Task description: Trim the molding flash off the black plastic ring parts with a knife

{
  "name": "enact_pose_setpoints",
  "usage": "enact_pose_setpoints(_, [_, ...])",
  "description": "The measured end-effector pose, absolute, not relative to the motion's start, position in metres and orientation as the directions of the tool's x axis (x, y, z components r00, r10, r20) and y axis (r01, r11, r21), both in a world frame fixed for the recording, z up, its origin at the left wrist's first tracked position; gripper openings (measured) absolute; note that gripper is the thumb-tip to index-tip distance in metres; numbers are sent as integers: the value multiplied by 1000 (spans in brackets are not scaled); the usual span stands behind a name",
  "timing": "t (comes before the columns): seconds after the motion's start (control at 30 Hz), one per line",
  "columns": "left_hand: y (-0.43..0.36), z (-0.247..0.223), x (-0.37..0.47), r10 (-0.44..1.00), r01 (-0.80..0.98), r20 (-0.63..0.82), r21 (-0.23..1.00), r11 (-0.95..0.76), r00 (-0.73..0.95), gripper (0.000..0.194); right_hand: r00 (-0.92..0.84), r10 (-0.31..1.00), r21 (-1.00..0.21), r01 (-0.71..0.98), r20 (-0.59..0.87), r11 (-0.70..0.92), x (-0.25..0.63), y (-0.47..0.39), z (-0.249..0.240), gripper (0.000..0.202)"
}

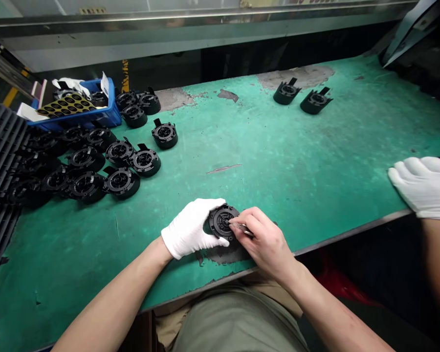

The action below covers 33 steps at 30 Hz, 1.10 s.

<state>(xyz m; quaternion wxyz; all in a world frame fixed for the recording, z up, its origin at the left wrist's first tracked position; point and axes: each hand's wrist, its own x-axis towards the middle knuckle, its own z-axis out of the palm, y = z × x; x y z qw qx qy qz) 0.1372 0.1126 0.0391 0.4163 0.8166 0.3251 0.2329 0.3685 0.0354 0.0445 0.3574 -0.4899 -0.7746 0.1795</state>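
Note:
My left hand point(192, 230), in a white glove, grips a round black plastic part point(222, 220) from its left side, near the front edge of the green bench. The part's ribbed round face is turned up toward me. Bare, my right hand point(262, 237) pinches a small thin metal tool point(244, 229) whose tip reaches the middle of that face. Most of the tool is hidden by the fingers, so its exact kind does not show.
Several similar black parts point(121, 182) crowd the left of the bench point(198, 176), by a blue bin point(113, 105) holding a sticker sheet point(68, 105). Two more black parts point(286, 93) stand at the back right. Another person's gloved hand point(425, 183) rests at the right edge.

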Motion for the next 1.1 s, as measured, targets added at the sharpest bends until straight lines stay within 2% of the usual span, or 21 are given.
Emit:
enact_pose_setpoints(0.13, [111,39,136,724,358,105,816,-455,681,69,-279,885,-641,611,374,464,370,35,42,19])
enact_pose_setpoints(0.3, [104,35,130,715,362,167,771,-524,679,59,-293,896,-732,519,334,442,377,29,45,5])
enact_pose_setpoints(0.43, [98,24,120,748,367,260,745,-558,611,53,-282,898,-751,493,339,439,392,22,50,16])
enact_pose_setpoints(0.7, [99,20,121,821,400,311,755,-519,479,26,-10,943,-715,649,334,260,427,17,47,12])
enact_pose_setpoints(0.87, [99,17,116,865,435,218,792,-428,453,32,150,931,-725,671,334,152,458,15,37,16])
enact_pose_setpoints(1.0, [109,26,122,837,461,106,794,-396,537,42,192,945,-777,623,266,92,467,9,36,20])
enact_pose_setpoints(1.1, [125,39,142,693,384,134,751,-538,708,43,278,926,-850,521,254,77,461,9,40,25])
